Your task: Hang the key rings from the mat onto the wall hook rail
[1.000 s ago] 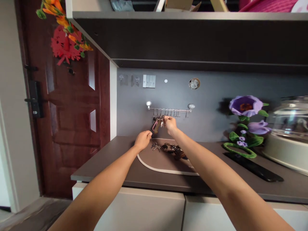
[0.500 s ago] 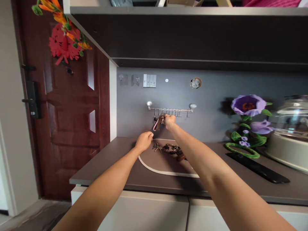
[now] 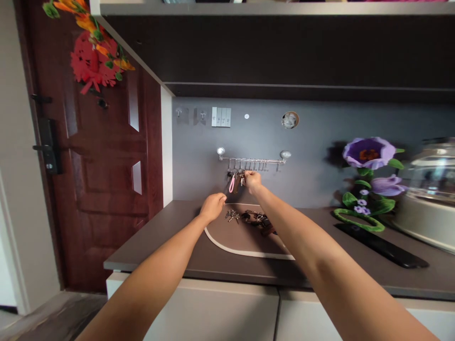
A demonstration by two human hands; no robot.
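Note:
My right hand point(image 3: 253, 182) is raised to the metal hook rack point(image 3: 252, 161) on the grey wall, its fingers pinched at a bunch of keys point(image 3: 242, 180) just under the hooks. Beside those keys hang a pink strap loop point(image 3: 232, 183) and a brown tag point(image 3: 237, 183). Lower and to the left, my left hand point(image 3: 213, 207) is closed above the mat's back left edge; what its fingers hold, if anything, I cannot make out. On the brown mat point(image 3: 231, 241) lie some loose keys point(image 3: 232, 216) and a pile of dark key bunches point(image 3: 256, 219), partly behind my right forearm.
A purple flower decoration point(image 3: 368, 154) stands on the counter at right, with a black oblong object point(image 3: 382, 246) before it and a clear-domed appliance point(image 3: 430, 199) beyond. A shelf point(image 3: 270, 52) overhangs the counter. The dark red door point(image 3: 106, 199) is at left.
The pink loop and brown tag now hang straighter below the rack. My right hand has shifted very slightly right; my left hand stays almost in place. The view has tilted slightly down.

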